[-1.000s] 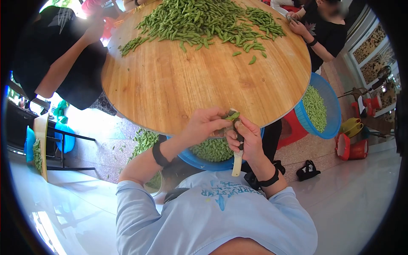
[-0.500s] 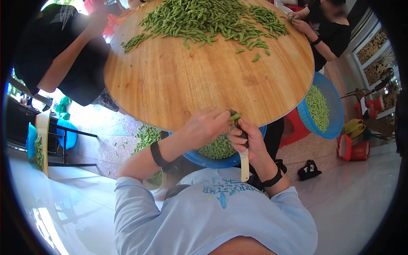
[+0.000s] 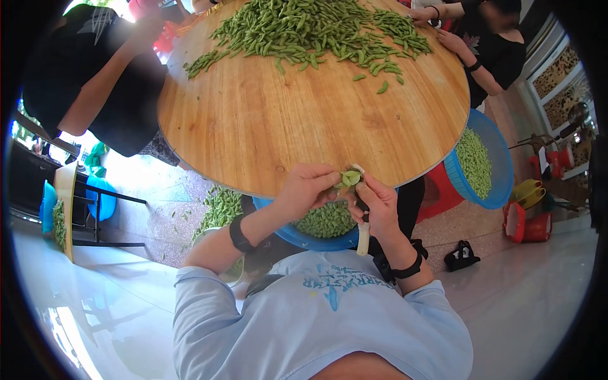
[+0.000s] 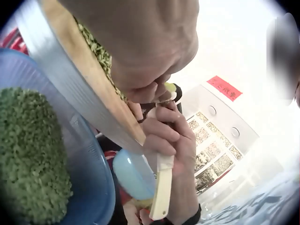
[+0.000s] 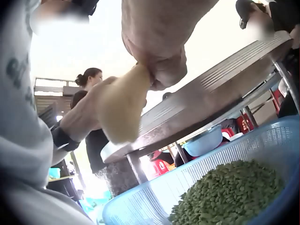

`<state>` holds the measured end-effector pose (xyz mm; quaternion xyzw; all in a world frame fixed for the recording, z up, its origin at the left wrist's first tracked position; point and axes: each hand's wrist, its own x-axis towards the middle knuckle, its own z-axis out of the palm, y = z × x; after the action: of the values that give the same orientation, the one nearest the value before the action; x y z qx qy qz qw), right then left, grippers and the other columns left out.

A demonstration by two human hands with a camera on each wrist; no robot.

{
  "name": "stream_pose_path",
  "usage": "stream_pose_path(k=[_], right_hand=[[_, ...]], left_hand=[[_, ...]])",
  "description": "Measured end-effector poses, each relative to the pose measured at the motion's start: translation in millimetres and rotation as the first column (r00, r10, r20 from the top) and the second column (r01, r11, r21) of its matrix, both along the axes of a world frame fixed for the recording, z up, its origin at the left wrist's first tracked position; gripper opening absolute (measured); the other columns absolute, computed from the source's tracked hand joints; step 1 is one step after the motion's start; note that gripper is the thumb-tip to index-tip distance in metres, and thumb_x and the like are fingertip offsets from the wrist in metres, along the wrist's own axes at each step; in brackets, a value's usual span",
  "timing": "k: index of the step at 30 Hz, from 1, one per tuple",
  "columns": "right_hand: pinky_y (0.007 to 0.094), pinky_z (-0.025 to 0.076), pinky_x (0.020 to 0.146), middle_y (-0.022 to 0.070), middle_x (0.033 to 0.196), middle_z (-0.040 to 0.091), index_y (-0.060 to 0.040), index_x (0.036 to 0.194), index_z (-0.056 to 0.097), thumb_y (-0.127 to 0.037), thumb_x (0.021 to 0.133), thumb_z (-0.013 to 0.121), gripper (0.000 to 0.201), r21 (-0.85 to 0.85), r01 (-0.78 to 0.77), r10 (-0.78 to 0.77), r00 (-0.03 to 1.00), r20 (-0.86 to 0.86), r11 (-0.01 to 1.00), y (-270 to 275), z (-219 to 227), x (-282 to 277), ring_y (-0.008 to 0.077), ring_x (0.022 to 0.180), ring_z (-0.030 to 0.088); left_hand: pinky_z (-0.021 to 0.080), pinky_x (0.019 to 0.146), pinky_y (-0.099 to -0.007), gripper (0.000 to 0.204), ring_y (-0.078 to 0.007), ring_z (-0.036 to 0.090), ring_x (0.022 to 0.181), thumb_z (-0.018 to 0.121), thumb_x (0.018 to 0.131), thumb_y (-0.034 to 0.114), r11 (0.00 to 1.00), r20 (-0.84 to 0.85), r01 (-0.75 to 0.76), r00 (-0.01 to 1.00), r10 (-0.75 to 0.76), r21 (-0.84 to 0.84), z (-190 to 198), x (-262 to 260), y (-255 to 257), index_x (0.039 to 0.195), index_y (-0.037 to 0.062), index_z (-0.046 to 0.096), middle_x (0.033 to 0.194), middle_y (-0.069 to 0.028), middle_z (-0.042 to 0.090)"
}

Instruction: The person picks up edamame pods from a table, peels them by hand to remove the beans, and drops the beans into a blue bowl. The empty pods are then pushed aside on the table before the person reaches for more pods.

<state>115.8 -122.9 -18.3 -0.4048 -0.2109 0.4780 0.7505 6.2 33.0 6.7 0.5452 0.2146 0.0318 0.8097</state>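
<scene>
Over the near table edge, my left hand [image 3: 305, 189] pinches a green soybean pod [image 3: 349, 178] that looks split open, its pale inside showing. Facing it, my right hand [image 3: 381, 206] grips a tool with a long cream handle [image 3: 363, 239]; the handle sticks out below my fingers, and its working end is hidden. In the left wrist view the handle [image 4: 162, 194] has a small hole near its end. Under both hands sits a blue basket [image 3: 316, 244] of shelled green beans [image 3: 326, 220].
A large pile of pods [image 3: 297, 31] covers the far side of the round wooden table [image 3: 285, 120]. At right, a second blue basket [image 3: 497, 152] holds beans. More pods [image 3: 218, 209] lie at lower left. Other people sit at left and far right.
Half a second ago the left hand covered a closed-looking pod; now it is drawn slightly back and the pod shows split. The person at far right now reaches a hand toward the pile.
</scene>
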Motion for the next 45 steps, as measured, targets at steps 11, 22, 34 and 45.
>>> stream_pose_path(k=[11, 22, 34, 45], right_hand=[[0.0321, 0.050, 0.062, 0.0161, 0.086, 0.057, 0.0059, 0.117, 0.050, 0.003, 0.078, 0.064, 0.041, 0.226, 0.381, -0.301, 0.151, 0.942, 0.896, 16, -5, -6, 0.0264, 0.069, 0.060], [0.0328, 0.049, 0.061, 0.0183, 0.090, 0.058, 0.0026, 0.106, 0.055, 0.007, 0.074, 0.058, 0.032, 0.070, 0.044, -0.078, 0.199, 0.977, 0.997, -4, 0, -1, 0.0303, 0.071, 0.059], [0.0374, 0.051, 0.060, 0.0231, 0.087, 0.058, 0.0006, 0.098, 0.054, -0.018, 0.091, 0.058, 0.021, 0.847, -0.311, 0.364, 0.919, 0.152, 0.432, -6, 141, 20, 0.0304, 0.071, 0.058], [0.0327, 0.046, 0.046, 0.0195, 0.078, 0.059, 0.0051, 0.080, 0.055, -0.008, 0.087, 0.059, 0.015, 0.837, -0.080, 0.149, 0.989, -0.002, 0.542, 13, 147, 63, 0.0273, 0.058, 0.054]], left_hand=[[0.044, 0.050, -0.0301, 0.021, -0.0144, 0.058, 0.056, 0.059, 0.084, 0.008, 0.504, 0.192, -0.180, 0.981, 0.029, 0.845, 2, -14, -30, 0.104, -0.0008, 0.060, 0.064, -0.0122, 0.058], [0.047, 0.058, -0.0428, 0.021, -0.0369, 0.061, 0.065, 0.057, 0.083, 0.010, 0.275, -0.175, 0.189, 0.982, -0.076, 0.943, 26, -81, 1, 0.100, -0.0006, 0.058, 0.067, -0.0205, 0.059], [0.049, 0.065, -0.0459, 0.019, -0.0383, 0.060, 0.075, 0.062, 0.080, 0.016, -0.060, -0.277, 0.270, 0.927, -0.253, 0.961, 57, -11, 80, 0.095, 0.0035, 0.061, 0.075, -0.0192, 0.061], [0.043, 0.090, -0.0453, 0.045, -0.0351, 0.056, 0.106, 0.060, 0.085, 0.032, -0.677, 0.118, -0.214, 0.975, -0.186, 0.704, 47, 276, 277, 0.120, 0.0050, 0.055, 0.124, -0.0172, 0.054]])
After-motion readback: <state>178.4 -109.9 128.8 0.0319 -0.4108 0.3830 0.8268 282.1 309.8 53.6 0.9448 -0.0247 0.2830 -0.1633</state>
